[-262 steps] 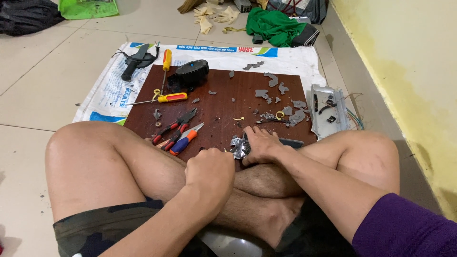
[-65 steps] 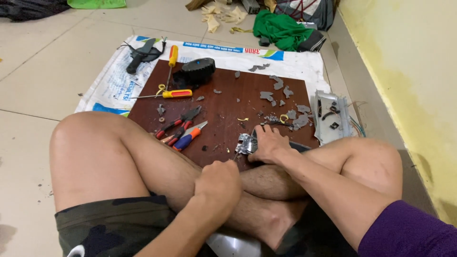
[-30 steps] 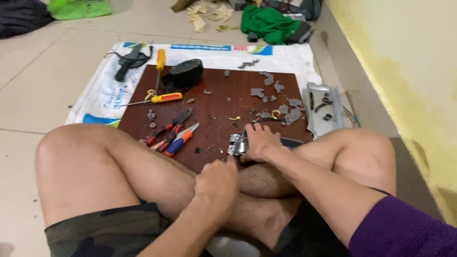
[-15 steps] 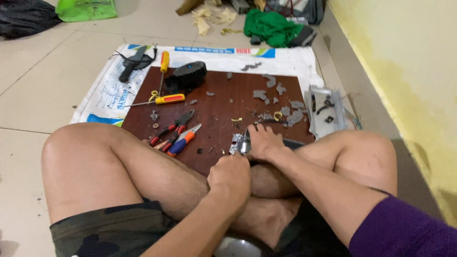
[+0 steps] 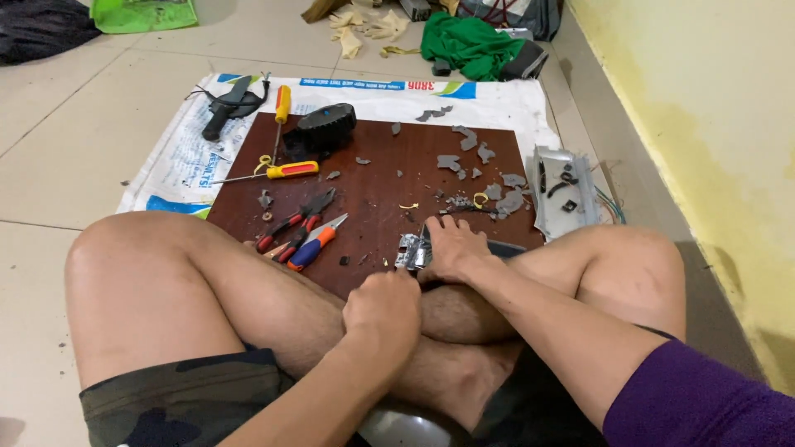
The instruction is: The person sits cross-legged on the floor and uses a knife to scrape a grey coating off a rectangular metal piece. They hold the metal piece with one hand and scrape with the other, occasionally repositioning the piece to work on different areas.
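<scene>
Right hand (image 5: 454,247) pins a small silvery metal part (image 5: 411,252) against the brown board's (image 5: 373,178) near edge, fingers pressed flat. Left hand (image 5: 383,308) is fisted beside it (contents hidden). Risk: jagged edges; a slip could cut fingers.

Pale tiled floor (image 5: 99,149), yellowish wall (image 5: 704,99) on rt (stained), green cloth (image 5: 468,45) by wall.

Single head-worn view, looking steeply down and forward over crossed legs (close) toward board (image 5: 373,190) on floor.
</scene>
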